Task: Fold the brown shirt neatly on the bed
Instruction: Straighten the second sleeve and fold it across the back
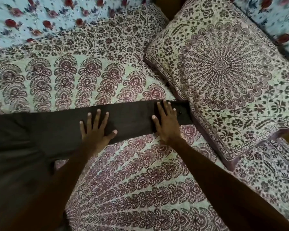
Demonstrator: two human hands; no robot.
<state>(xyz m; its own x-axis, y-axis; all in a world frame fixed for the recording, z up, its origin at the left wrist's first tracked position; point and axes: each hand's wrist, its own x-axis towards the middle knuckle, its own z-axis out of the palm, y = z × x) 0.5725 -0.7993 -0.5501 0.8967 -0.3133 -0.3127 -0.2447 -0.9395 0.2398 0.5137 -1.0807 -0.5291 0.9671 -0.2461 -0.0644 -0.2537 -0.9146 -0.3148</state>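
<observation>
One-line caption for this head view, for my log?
Left hand and right hand press flat on the brown shirt, its sleeve stretched across the bedspread beside a pillow.

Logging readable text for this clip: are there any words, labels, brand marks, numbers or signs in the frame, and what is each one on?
None: no readable text anywhere in this view.
The brown shirt shows no tag, logo or print.
The bedspread, pillow and floral sheet carry only printed patterns, no lettering.

The shirt (15, 147) is cut off at the left edge, its sleeve (132, 117) partly hidden under the left hand (95, 130) and right hand (167, 124).
</observation>
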